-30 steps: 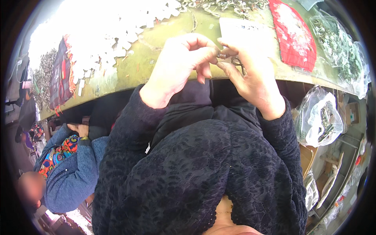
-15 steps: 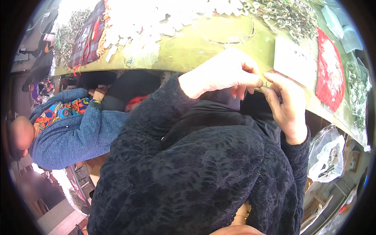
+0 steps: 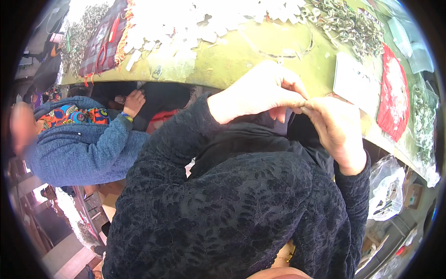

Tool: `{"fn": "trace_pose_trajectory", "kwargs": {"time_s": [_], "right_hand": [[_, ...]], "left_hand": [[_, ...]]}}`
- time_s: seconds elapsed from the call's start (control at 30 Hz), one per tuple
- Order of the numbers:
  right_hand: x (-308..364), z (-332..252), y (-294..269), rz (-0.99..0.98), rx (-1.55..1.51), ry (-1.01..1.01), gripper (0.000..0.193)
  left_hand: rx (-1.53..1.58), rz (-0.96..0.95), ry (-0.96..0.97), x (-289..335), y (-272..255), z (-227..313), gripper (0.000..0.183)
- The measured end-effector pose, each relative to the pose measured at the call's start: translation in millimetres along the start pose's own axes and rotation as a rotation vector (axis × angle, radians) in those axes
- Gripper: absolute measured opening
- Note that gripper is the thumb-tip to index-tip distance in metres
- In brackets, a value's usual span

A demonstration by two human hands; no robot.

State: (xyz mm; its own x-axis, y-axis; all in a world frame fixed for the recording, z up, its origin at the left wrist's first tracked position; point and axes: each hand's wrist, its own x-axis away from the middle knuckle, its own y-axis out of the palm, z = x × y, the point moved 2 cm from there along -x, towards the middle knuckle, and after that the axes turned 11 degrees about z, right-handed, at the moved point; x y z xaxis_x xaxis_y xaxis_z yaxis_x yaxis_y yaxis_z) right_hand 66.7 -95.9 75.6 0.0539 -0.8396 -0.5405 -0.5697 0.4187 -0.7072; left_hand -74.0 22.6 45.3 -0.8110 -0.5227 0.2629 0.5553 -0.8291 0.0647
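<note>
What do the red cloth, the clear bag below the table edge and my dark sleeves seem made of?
Red cloth: probably matte woven fabric, from its dull red surface; the weave is too small to see.
Clear bag: thin, glossy plastic, since it is see-through with bright creases.
Dark sleeves: matte fabric, perhaps lace or velvet, from the mottled pattern.

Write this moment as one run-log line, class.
left hand: pinched, close to right hand | right hand: pinched | anything held: cannot tell | green tabletop: white sheet, red cloth
</note>
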Motion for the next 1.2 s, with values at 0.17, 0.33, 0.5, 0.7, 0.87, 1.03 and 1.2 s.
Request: {"fn": "trace_pose_trajectory", "kwargs": {"time_s": [0.17,0.33,0.5,0.7,0.87,1.03,1.2], "right_hand": [[-3,-3,6,0.107,0.022,-0.035,0.018],[-2,-1,10,-0.05,0.143,-0.117,0.018],[-3,5,17,0.099,0.053,-0.104,0.014],[16,2,22,0.159,-0.974,0.746,0.009],[14,9,23,0.22,-1.3,0.723,0.01],[12,11,21,0.314,-1.32,0.755,0.011],[14,4,20,0.367,-1.385,0.812,0.011]], "left_hand": [[0.234,0.137,0.089,8,1,-9,0.012],[0.231,0.128,0.049,11,-9,-17,0.012],[-0.544,0.607,0.589,9,-53,-8,0.014],[-1.295,1.062,0.523,-4,-130,-10,0.027],[-1.26,0.973,0.584,-6,-146,-11,0.028],[-1.362,0.957,0.652,-8,-151,-12,0.029],[-0.915,0.829,0.485,-21,-174,-28,0.03]]}}
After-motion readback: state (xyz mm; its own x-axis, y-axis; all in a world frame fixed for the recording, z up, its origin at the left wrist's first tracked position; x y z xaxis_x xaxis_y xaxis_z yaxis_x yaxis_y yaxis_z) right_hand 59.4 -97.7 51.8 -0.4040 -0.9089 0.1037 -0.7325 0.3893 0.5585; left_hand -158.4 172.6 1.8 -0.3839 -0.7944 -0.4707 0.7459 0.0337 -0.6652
